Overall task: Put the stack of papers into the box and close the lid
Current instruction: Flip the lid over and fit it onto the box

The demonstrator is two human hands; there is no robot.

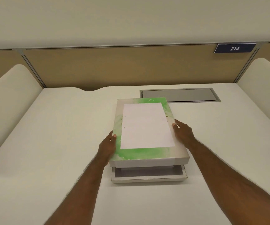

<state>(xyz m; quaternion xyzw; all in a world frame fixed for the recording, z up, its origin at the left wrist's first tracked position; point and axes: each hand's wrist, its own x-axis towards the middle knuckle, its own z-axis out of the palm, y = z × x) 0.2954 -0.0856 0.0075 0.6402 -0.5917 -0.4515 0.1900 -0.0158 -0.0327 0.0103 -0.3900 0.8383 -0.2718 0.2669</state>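
A flat box lid (140,154) with a green and white top is held level above the open box base (148,177), whose near rim and grey inside show beneath it. A white sheet with two punch holes, the papers (145,125), lies on top of the lid. My left hand (109,146) grips the lid's left edge, thumb on top. My right hand (182,131) grips the lid's right edge. Most of the base is hidden under the lid.
The white desk (57,143) has a grey metal cable hatch (179,95) just behind the box. A tan partition with a blue sign reading 214 (234,48) closes the back. Rounded white dividers (9,101) stand at both sides.
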